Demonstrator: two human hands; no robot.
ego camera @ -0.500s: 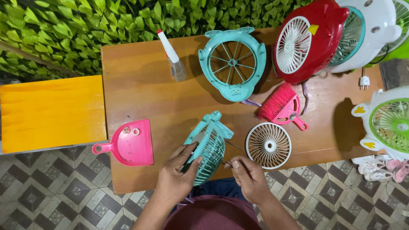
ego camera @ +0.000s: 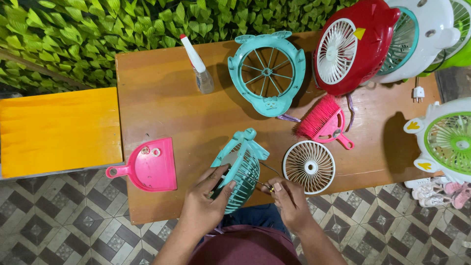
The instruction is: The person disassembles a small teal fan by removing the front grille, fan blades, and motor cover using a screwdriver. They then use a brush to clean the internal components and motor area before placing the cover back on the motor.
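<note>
Head view, looking down on a wooden table (ego camera: 167,98). Person sits at the near edge. Left hand (ego camera: 203,203) grips a teal fan housing (ego camera: 240,169) tilted up on its edge, thumb and fingers wrapped on its grille. Right hand (ego camera: 289,198) pinches a thin tool, looks like a screwdriver (ego camera: 260,184), its tip at the housing's side. So both hands are closed on something, neither free.

Step, as I judge it: working on a fastener in the teal housing, which sits at the front middle of the table, just left of the loose white grille (ego camera: 309,167). Next move likely calls for a steady left hand and the tool tip kept square to the fastener; the tip itself is too small to read.

Count:
- teal front frame (ego camera: 267,73), one, flat on the table behind
- white grille, one
- pink brush (ego camera: 324,120), one
- pink dustpan (ego camera: 149,164), one, with small parts lying in it
- spray bottle (ego camera: 198,66), one
- red fan (ego camera: 353,46), one
- white fans (ego camera: 422,34), at least three, at the right edge, partly cut off
- yellow bench (ego camera: 59,130), one, left
</note>
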